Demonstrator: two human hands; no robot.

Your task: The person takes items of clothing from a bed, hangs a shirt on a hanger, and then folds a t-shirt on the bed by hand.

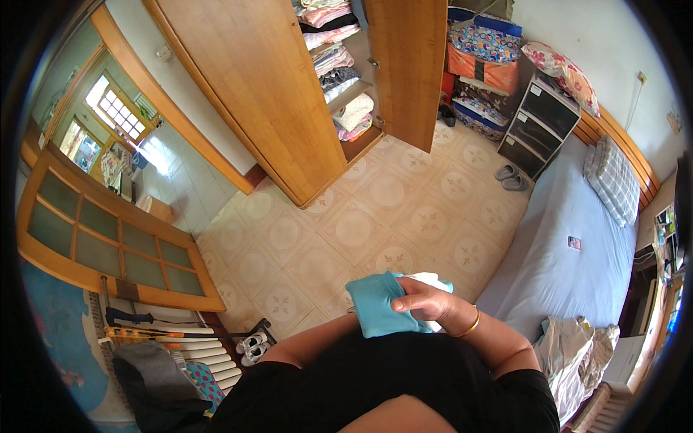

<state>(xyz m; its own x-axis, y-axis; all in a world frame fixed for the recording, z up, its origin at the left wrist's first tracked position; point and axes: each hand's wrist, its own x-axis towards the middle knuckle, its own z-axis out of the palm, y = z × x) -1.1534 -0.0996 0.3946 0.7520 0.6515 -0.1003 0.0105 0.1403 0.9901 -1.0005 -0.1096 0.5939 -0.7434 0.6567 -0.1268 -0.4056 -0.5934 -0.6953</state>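
Observation:
A turquoise folded cloth (377, 303) is held in front of my black top, with a white part (424, 277) showing along its far side. I cannot make out whether that white part belongs to the same piece. My right hand (427, 299), with a gold bangle at the wrist, is closed over the cloth's right side, thumb on top. My left forearm reaches in from the lower left and ends behind the cloth, so my left hand and its fingers are hidden.
Ahead stands a wooden wardrobe (249, 86), its door (406, 68) swung open on shelves of folded textiles. On the right are a bed (556, 238) with a phone (574, 243), a dark drawer unit (538, 123) and grey slippers (511, 178). A glazed door (108, 238) and white shoes (253, 348) are at left.

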